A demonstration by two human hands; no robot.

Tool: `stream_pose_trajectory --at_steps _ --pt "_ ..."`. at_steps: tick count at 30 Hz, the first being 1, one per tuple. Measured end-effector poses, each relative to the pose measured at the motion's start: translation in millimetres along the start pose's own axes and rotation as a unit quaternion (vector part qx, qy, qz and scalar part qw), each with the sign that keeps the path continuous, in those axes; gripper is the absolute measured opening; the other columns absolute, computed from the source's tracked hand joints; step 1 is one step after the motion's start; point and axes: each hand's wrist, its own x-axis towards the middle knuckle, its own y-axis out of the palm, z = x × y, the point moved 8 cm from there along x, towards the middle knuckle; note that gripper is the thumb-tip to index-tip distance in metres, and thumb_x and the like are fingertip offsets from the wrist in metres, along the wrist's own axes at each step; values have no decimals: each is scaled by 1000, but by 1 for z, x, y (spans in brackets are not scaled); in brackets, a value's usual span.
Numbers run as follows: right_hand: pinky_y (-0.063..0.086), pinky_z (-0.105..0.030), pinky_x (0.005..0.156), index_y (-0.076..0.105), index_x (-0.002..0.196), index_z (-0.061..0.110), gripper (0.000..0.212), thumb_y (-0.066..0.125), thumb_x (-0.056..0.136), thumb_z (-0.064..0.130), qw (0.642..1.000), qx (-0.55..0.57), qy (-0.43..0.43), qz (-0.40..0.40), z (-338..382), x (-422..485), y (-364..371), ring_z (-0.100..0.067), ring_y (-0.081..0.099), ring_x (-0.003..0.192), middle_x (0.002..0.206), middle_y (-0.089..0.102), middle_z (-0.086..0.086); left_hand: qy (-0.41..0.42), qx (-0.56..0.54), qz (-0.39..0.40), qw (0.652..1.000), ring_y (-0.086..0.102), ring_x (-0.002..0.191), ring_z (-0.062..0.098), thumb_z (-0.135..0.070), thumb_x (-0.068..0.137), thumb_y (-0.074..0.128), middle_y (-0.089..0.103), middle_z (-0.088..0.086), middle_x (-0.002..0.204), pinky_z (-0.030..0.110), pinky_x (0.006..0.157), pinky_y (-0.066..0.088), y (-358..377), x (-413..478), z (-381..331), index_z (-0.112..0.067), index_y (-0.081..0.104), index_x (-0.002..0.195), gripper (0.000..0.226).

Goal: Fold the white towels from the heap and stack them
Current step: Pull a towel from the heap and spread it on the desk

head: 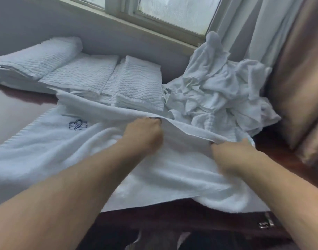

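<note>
A large white towel (60, 147) with a dark blue embroidered emblem lies spread across the dark wooden table. My left hand (143, 134) is closed on its far folded edge near the middle. My right hand (233, 154) grips the same edge further right. The heap of crumpled white towels (221, 98) rises behind my right hand against the wall and curtain. Stacks of folded quilted white towels (136, 83) sit at the back, left of the heap.
More folded white linen (37, 58) lies at the far left by the wall. A window (172, 13) and pale curtain (253, 33) stand behind. A brown padded chair back (298, 83) is at the right. The table's front edge (172, 213) shows dark wood with a metal fitting.
</note>
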Motion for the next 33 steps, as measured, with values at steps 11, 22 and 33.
stream_pose_trajectory --at_steps 11,22,33 --pt "30 -49 108 11 160 22 80 49 94 45 922 309 96 -213 22 68 -1 -41 32 125 134 33 -25 68 12 2 998 53 123 26 -52 94 42 59 3 135 36 100 37 40 19 -12 -32 45 137 48" --pt "40 -50 87 54 123 6 55 70 81 38 868 350 91 -339 13 64 -1 -43 47 104 113 47 -28 10 -11 68 998 47 135 21 -75 87 27 52 -4 148 33 104 41 39 24 3 -36 34 146 71" --pt "47 -34 74 60 99 19 18 50 98 34 941 278 185 -55 -55 -3 52 -24 55 94 99 58 -4 127 -3 131 983 42 139 23 -81 78 54 41 -6 156 33 107 34 50 18 -20 -57 3 139 83"
